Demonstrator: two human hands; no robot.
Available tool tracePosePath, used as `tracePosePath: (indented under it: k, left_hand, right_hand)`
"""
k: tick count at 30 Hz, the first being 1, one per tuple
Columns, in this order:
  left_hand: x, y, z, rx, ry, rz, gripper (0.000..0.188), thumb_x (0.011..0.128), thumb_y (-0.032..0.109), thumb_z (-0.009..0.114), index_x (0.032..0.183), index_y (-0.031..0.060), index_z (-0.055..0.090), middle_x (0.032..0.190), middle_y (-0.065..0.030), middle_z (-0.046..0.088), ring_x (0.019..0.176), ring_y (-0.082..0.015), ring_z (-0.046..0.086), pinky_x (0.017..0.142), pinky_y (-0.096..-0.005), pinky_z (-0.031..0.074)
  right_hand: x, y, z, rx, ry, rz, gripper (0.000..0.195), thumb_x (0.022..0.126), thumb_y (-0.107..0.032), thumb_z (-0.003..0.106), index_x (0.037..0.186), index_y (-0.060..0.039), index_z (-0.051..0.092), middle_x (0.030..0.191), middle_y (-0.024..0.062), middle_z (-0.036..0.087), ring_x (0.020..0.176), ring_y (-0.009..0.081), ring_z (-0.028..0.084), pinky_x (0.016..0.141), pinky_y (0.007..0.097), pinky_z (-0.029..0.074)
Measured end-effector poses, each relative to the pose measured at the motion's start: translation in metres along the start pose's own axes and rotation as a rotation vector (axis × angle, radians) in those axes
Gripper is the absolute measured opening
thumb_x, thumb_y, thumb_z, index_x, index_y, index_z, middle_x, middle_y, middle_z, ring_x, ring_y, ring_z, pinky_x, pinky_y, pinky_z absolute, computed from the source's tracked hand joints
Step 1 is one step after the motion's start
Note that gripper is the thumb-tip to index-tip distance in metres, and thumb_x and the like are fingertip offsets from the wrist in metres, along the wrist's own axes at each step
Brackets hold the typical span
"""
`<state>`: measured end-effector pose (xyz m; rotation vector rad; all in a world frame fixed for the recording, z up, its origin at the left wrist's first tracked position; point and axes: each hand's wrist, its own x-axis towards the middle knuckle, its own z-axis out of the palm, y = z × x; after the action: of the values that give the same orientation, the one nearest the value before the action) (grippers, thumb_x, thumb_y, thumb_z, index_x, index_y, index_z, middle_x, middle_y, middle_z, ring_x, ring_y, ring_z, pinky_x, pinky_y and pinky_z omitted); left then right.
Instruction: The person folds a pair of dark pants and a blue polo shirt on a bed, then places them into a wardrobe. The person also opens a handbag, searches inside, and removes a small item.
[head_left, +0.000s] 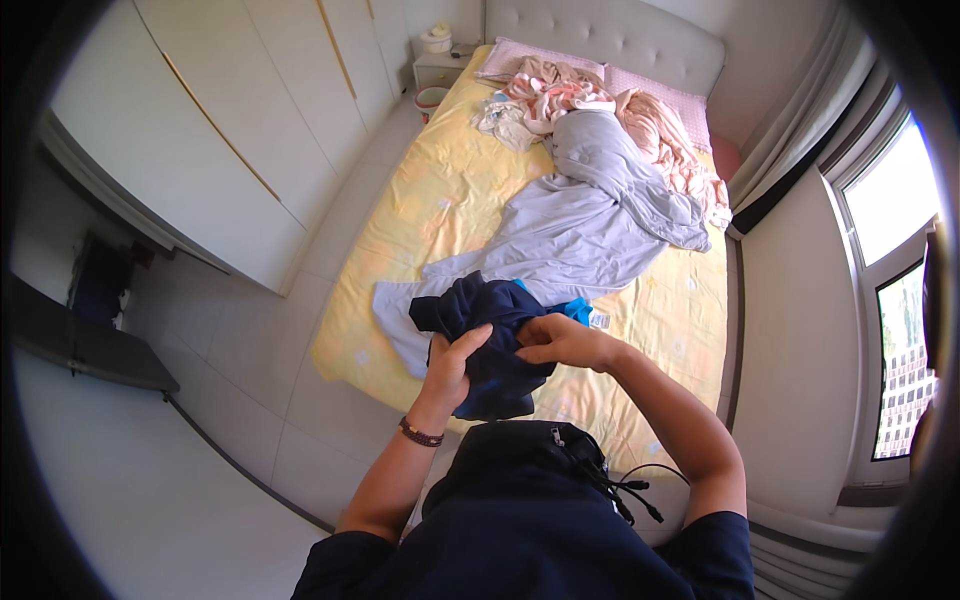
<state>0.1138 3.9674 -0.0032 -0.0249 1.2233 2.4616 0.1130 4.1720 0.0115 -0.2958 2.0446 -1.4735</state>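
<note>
A bunched dark navy cloth garment (499, 375) hangs between my hands above the foot of the bed. My left hand (454, 367) grips its left side, thumb on top. My right hand (559, 341) pinches the fabric at its right side with thumb and fingers. Bright blue fabric (576, 310) with a white tag (600, 320) shows just beyond my right hand; whether it belongs to the navy garment I cannot tell. Behind the garment, a light grey sheet or garment (555, 232) lies rumpled across the yellow floral bedsheet (405, 225).
Crumpled pink and white bedding (555, 97) lies near the pink pillows (686, 112) and grey headboard (607, 34). White wardrobes (225, 97) stand left, a window (892, 195) right. A bedside table (435, 73) and bin (430, 101) are at far left. A black bag (525, 457) with cables rests against my front.
</note>
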Motion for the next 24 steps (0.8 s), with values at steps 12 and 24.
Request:
tracePosePath:
  k: [12,24]
  left_hand:
    - [0.001,0.009,-0.007,-0.011,-0.010,-0.023,0.037,0.085,0.007,0.062,0.120,-0.0015,0.054,0.112,-0.0106,0.062,0.100,-0.0197,0.061,0.088,-0.0342,0.051]
    - [0.023,0.030,-0.055,0.017,0.027,0.049,0.031,0.081,-0.001,0.063,0.112,-0.0005,0.060,0.105,-0.0097,0.065,0.096,-0.0203,0.063,0.087,-0.0321,0.051]
  right_hand:
    - [0.004,-0.015,0.013,0.140,0.347,-0.164,0.019,0.080,-0.008,0.070,0.086,-0.0010,0.053,0.072,-0.0034,0.045,0.068,0.0068,0.041,0.060,0.0248,0.037]
    - [-0.078,-0.065,-0.083,0.039,1.016,-0.397,0.007,0.094,-0.008,0.052,0.101,-0.0062,0.052,0.073,-0.0048,0.051,0.066,0.0004,0.043,0.059,0.0162,0.034]
